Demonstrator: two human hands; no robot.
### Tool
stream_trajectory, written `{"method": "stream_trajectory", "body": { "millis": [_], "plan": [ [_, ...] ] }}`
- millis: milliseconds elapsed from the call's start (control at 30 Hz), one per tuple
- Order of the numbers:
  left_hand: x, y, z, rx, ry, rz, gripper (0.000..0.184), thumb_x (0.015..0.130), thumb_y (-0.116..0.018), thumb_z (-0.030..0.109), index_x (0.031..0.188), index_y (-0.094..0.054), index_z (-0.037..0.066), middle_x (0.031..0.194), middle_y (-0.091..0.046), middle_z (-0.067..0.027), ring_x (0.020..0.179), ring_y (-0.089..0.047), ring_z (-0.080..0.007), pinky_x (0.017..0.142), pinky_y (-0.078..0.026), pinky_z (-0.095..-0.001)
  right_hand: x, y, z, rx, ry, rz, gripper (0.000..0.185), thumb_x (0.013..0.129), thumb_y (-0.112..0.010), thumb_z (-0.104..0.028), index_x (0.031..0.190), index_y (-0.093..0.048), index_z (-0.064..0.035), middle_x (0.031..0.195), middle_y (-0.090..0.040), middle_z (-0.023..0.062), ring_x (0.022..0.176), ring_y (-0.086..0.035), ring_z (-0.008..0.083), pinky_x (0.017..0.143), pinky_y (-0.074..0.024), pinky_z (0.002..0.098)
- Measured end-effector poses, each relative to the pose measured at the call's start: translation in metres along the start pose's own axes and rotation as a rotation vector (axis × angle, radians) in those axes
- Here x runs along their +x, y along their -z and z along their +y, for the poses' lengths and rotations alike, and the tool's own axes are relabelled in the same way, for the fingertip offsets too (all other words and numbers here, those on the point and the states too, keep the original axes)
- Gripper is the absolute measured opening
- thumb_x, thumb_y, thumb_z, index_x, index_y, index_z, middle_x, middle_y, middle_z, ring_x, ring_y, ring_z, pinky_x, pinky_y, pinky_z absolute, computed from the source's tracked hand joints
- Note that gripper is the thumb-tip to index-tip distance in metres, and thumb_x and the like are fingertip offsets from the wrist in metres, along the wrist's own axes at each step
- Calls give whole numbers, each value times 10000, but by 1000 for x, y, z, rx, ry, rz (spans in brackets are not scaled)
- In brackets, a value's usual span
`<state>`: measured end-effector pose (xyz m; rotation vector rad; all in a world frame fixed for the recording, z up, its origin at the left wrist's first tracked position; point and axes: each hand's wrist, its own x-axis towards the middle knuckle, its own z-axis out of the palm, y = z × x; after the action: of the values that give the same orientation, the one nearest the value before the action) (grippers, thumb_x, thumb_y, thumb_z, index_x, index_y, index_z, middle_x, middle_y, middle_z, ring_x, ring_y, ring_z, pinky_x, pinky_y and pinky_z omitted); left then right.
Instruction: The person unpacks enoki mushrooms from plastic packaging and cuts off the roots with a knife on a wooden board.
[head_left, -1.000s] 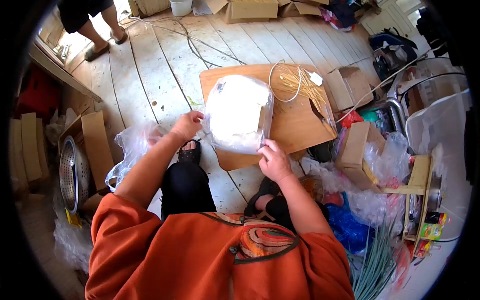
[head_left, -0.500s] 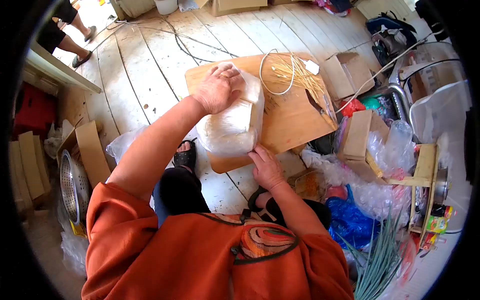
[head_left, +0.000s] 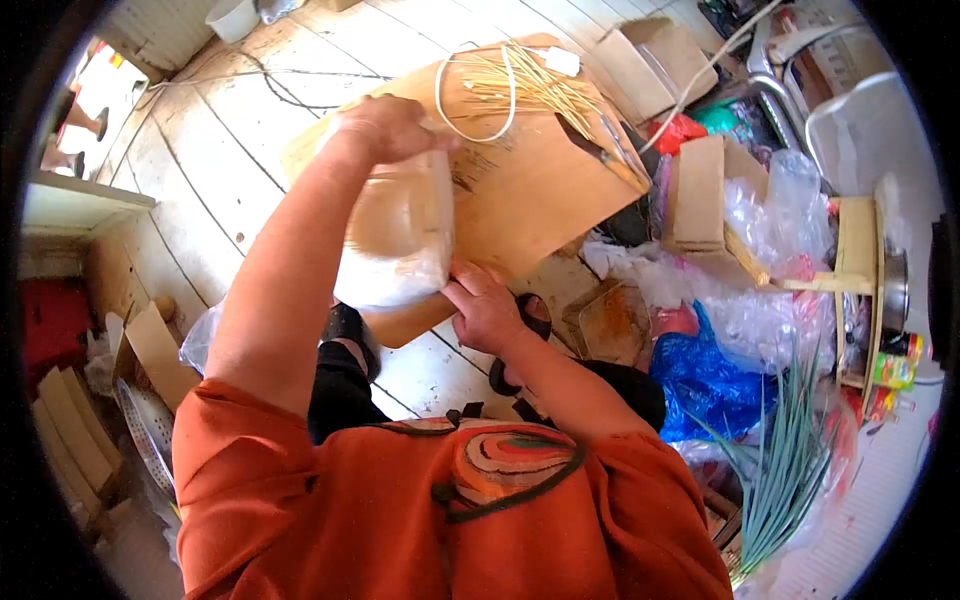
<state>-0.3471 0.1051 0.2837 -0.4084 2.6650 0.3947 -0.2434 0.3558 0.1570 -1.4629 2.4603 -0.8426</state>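
at far pkg (head_left: 395, 275) edge, l-hand (head_left: 385, 128) now

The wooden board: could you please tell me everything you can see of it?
The wooden board looks light orange-brown, with rounded corners and dark marks near its middle. It lies flat above the plank floor. A plastic-wrapped package covers its left part; thin sticks, a white cable and a knife rest toward its far right. Whether the right hand touches it is unclear.
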Motion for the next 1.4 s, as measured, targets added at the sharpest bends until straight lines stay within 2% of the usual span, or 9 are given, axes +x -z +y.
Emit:
{"method": "stream_trajectory", "body": {
  "millis": [233,333,533,767,933,1000,1067,1300,1400],
  "plan": [
    [-14,-23,-31,-241,-66,143,713,815,-545,651,1258,-578,93,1273,-570,-157,1205,-511,-323,1036,-387,-421,5,-1,-16,10,-76,-21,507,664,-570,-42,1170,-551,-22,1292,-456,166,1257,-398,330,1022,-326,452],
    [-48,-29,-35,-303,-164,572,481,914,-539,440,1195,-580,52,1211,-582,-182,1140,-534,-359,994,-408,-412,0,9,-19,-14,-102,-162,558,667,-604,-57,1217,-519,-15,1354,-409,170,1309,-339,332,1063,-296,439],
    [-186,-42,-19,-287,-388,580,407,797,-690,146,1174,-574,47,1225,-565,-188,1157,-526,-366,996,-414,-412,-21,71,-34,122,-308,-368,528,762,-584,-101,1278,-499,-31,1364,-436,193,1227,-461,360,1020,-393,416],
    [-321,-78,-27,-253,-105,422,463,740,-692,122,1178,-575,27,1229,-557,-192,1153,-531,-360,986,-423,-414,-129,197,18,196,-561,-54,436,782,-650,-203,1186,-583,-53,1064,-643,186,962,-639,318,831,-507,388],
    [-325,-123,-29,-76,-73,649,438,799,-663,138,1215,-553,55,1169,-597,-157,1084,-565,-320,932,-447,-402,-262,131,120,143,-906,65,324,774,-668,-239,1036,-652,-49,870,-670,185,780,-654,292,681,-489,408],
    [-326,-123,-31,-317,223,561,429,804,-658,140,1214,-557,67,1151,-601,-156,1050,-584,-302,905,-461,-395,-298,77,162,80,-924,-290,334,803,-631,-236,1085,-655,-60,917,-661,214,826,-645,367,755,-504,473],
    [-331,-127,-36,-268,168,606,415,815,-642,142,1216,-557,72,1132,-606,-152,1007,-598,-291,883,-472,-392,-288,85,116,-76,-985,-430,310,837,-599,-212,1111,-655,-78,1017,-660,193,961,-620,360,806,-496,470],
    [-344,-135,-54,-259,184,670,314,811,-611,122,1114,-605,40,1038,-633,-140,954,-607,-280,862,-472,-377,-318,-23,161,372,-1283,29,295,879,-586,-213,1158,-645,-136,1250,-559,195,1270,-420,351,972,-435,449],
    [-345,-135,-56,-234,162,657,281,804,-599,116,1072,-604,33,1024,-631,-139,948,-606,-290,864,-469,-374,-271,32,123,-16,-1256,-319,337,884,-598,-228,1206,-622,-130,1310,-513,213,1292,-407,345,999,-417,463]
  ]
}}
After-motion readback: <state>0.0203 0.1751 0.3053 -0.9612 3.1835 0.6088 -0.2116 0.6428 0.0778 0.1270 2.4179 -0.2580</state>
